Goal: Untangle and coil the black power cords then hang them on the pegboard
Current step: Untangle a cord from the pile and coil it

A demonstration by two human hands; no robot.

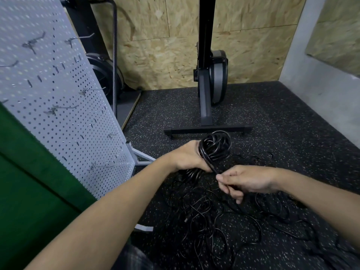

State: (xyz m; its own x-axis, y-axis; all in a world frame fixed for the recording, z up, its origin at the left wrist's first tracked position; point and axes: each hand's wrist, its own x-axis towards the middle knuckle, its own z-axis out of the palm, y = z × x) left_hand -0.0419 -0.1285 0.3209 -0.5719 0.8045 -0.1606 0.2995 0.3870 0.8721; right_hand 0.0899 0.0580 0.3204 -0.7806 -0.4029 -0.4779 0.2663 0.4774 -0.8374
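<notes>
My left hand point(188, 156) grips a coil of black power cord point(215, 146), its loops standing up above my fingers and hanging below my palm. One strand runs from the coil down to my right hand point(247, 181), which pinches it between thumb and curled fingers. A tangle of thin black cords point(224, 217) lies spread over the speckled black floor below both hands. The white pegboard point(58, 98) stands at the left with several bare metal hooks point(62, 109) on it.
A black exercise machine point(210, 94) with a flat base bar stands on the floor just beyond the coil. The pegboard's white foot point(140, 155) sticks out near my left wrist. A green panel point(29, 182) fills the lower left. Chipboard walls close the back.
</notes>
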